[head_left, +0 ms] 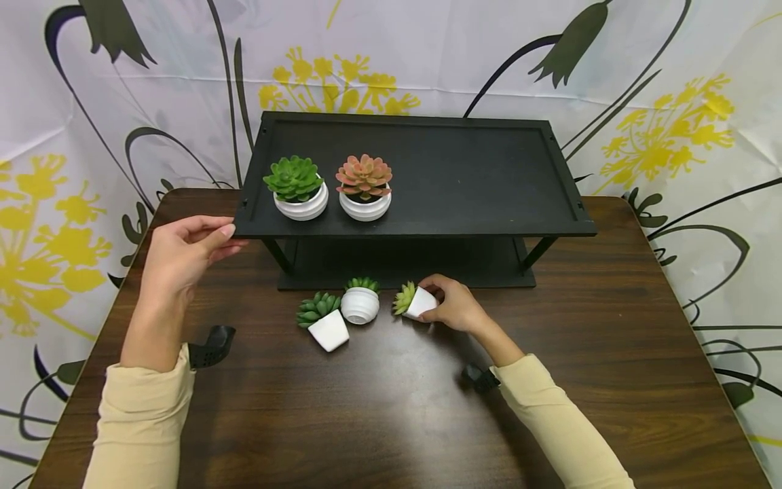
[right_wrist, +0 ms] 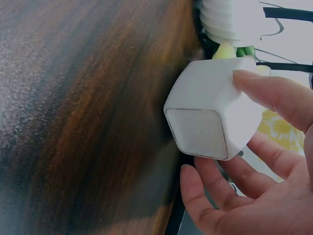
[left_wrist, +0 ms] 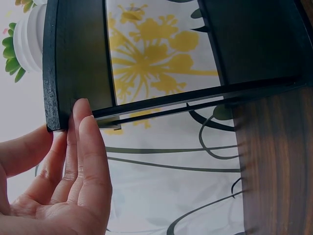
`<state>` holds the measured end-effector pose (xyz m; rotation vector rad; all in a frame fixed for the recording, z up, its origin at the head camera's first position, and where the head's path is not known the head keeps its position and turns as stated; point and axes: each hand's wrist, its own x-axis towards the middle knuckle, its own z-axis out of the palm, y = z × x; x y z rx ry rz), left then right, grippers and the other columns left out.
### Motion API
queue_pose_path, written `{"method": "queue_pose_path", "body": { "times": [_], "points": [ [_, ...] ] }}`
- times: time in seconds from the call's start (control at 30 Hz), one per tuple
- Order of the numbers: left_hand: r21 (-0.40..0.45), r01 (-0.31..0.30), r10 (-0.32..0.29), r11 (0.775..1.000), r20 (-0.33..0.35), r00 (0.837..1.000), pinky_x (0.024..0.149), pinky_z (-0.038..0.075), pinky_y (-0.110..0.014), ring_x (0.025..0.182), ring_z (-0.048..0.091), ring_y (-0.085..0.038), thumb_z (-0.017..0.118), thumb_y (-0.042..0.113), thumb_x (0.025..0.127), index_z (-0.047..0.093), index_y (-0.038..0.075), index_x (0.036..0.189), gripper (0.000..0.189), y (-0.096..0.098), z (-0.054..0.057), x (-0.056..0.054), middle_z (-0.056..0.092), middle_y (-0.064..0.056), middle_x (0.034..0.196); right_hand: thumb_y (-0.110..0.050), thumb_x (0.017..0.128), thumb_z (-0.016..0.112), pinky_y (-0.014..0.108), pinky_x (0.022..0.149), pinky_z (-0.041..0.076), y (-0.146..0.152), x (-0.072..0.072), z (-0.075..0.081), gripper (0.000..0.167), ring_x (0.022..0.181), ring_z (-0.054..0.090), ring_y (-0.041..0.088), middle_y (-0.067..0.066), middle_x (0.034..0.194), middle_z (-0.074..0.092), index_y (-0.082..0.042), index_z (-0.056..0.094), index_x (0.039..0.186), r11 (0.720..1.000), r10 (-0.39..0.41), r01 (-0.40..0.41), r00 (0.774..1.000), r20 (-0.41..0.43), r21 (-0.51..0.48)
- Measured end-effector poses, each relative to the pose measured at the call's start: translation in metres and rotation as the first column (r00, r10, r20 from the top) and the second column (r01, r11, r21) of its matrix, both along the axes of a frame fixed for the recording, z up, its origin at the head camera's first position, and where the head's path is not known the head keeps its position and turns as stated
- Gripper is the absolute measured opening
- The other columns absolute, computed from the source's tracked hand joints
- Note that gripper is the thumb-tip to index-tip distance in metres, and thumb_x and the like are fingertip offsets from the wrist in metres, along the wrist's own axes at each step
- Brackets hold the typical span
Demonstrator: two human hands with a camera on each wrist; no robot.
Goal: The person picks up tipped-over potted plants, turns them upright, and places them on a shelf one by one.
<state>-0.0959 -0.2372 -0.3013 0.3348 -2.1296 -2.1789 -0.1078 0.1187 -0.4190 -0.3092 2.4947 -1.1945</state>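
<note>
My left hand (head_left: 177,255) pinches the front left corner of the black two-tier shelf (head_left: 476,176), thumb on top and fingers beneath. The left wrist view shows the fingers under the top board's edge (left_wrist: 52,73). My right hand (head_left: 457,305) grips a square white pot (head_left: 420,303) between thumb and fingers. This potted succulent is tipped on its side, its yellow-green leaves (head_left: 404,299) facing left. In the right wrist view the pot's flat base (right_wrist: 198,133) faces the camera.
A green succulent (head_left: 293,179) and a pink one (head_left: 364,178) stand in round white pots on the shelf's top left. Left of my right hand, a round potted succulent (head_left: 360,305) and a tilted square one (head_left: 328,330) lie on the brown table (head_left: 379,421). A patterned curtain hangs behind.
</note>
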Motion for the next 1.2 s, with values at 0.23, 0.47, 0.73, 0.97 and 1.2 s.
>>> {"method": "queue_pose_path", "body": {
  "times": [0.23,0.47,0.73,0.97,1.2],
  "points": [
    [0.042,0.012,-0.011,0.999,-0.016,1.000,0.061,0.056,-0.019,0.060,0.066,-0.010,0.062,-0.003,0.084,0.068,0.010,0.079,0.015,0.000,0.000,-0.001,0.065,0.002,0.073,-0.016,0.065,0.083,0.025,0.060,0.046,-0.004,-0.001,0.000,0.054,0.079,0.053,0.019,0.008,0.098,0.059,-0.004,0.058,0.111,1.000,-0.002,0.002,1.000,-0.026,0.010],
    [0.025,0.014,-0.014,1.000,-0.010,1.000,0.061,0.056,-0.019,0.060,0.066,-0.010,0.062,-0.002,0.084,0.067,0.011,0.079,0.015,-0.001,0.000,-0.001,0.065,0.002,0.072,-0.024,0.065,0.084,0.028,0.064,0.047,-0.009,0.001,-0.003,0.053,0.083,0.053,0.021,0.010,0.096,0.057,-0.003,0.059,0.107,0.999,-0.024,0.027,0.995,-0.095,0.036],
    [0.038,0.019,-0.018,0.999,-0.027,0.999,0.061,0.056,-0.019,0.060,0.066,-0.010,0.062,-0.004,0.084,0.067,0.011,0.079,0.016,-0.001,-0.001,-0.002,0.064,0.001,0.073,-0.023,0.065,0.083,0.031,0.066,0.045,-0.011,0.002,-0.004,0.050,0.087,0.049,0.025,0.011,0.096,0.056,-0.005,0.060,0.106,0.997,-0.023,0.033,0.989,-0.147,0.070],
    [0.031,0.020,-0.019,0.999,-0.028,0.999,0.062,0.056,-0.019,0.060,0.066,-0.010,0.061,-0.003,0.084,0.067,0.011,0.079,0.016,0.000,-0.001,-0.001,0.065,0.001,0.073,-0.025,0.065,0.083,0.036,0.070,0.045,-0.014,0.004,-0.003,0.051,0.093,0.046,0.029,0.012,0.097,0.054,-0.006,0.059,0.106,0.993,-0.035,0.051,0.988,-0.149,0.106],
    [0.037,0.024,-0.023,0.999,-0.037,0.999,0.061,0.056,-0.019,0.061,0.066,-0.011,0.061,-0.004,0.084,0.068,0.010,0.079,0.016,0.000,-0.002,-0.001,0.065,0.001,0.073,-0.024,0.064,0.084,0.037,0.072,0.045,-0.013,0.005,-0.003,0.048,0.092,0.048,0.030,0.011,0.101,0.060,-0.006,0.062,0.104,0.994,-0.042,0.060,0.981,-0.187,0.095]
  ]
}}
